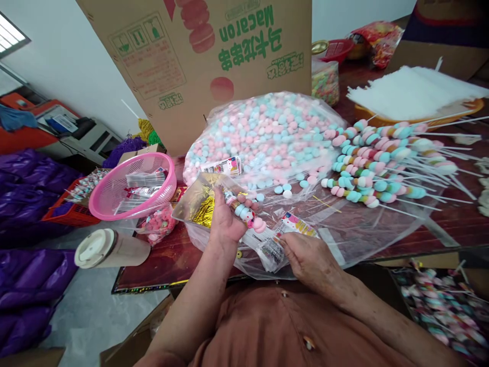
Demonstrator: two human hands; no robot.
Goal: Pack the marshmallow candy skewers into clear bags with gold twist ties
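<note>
A: Where is the marshmallow skewer (pixel 242 210)?
B: Within the half-curled left hand (pixel 228 218), the nearer; axis far-left to near-right. The right hand (pixel 310 254), fingertips closed, pinches a clear printed wrapper (pixel 270 252).

On the left are a lidded cup (pixel 128 248), purple bundles (pixel 32 285), a blue cloth (pixel 17 119) and a window (pixel 10 33).

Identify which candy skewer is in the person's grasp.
The single skewer in the left hand, pink candy at its end; the piled skewers lie untouched, further right.
</note>
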